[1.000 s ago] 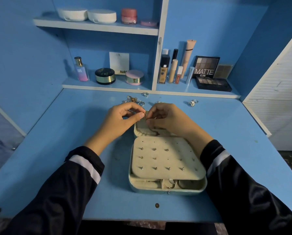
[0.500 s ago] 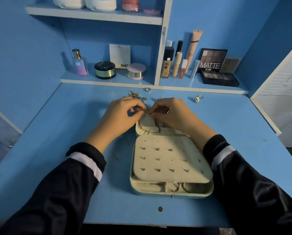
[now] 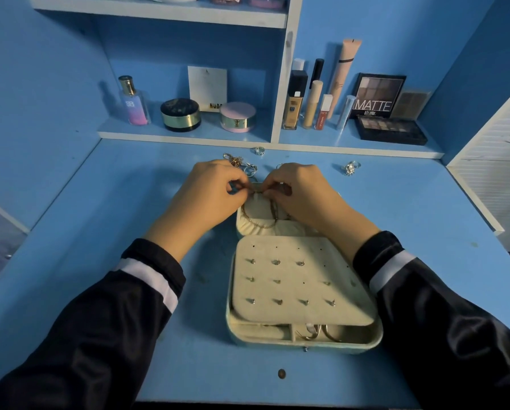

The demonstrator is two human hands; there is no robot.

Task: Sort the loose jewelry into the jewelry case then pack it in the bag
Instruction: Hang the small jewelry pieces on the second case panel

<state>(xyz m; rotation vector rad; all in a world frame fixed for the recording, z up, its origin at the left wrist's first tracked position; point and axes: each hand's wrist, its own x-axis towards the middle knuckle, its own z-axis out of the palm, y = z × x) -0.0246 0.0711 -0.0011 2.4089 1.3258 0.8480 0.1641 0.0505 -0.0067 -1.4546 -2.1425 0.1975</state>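
Currently in hand: a thin gold chain [image 3: 259, 226]; I pinch its upper end between both hands, and its loop lies slack on the cream lining of the lid half.
Left hand [image 3: 215, 190]: thumb and forefinger closed on the chain at the far edge of the lid, other fingers curled.
Right hand [image 3: 304, 193]: pinching the same chain, just beside the left; whether it is on a clasp, I cannot tell.
Jewelry case [image 3: 304, 346]: open on the blue desk [image 3: 100, 232], the stud panel [image 3: 295, 279] over the base nearest me, hoops [image 3: 316, 335] in the front compartment.
Handling, judged: very light and limp, no stiffness at all. Likely to tangle or kink, and the fine links could snap under a hard pull.
Where to hold: at the ends, fingertips only, so the length hangs free; not by the middle of the loop.
Outstanding: a loose ring [image 3: 349, 168] and a small jewelry cluster [image 3: 239, 161] lie on the desk beyond the case. Bag not in view.
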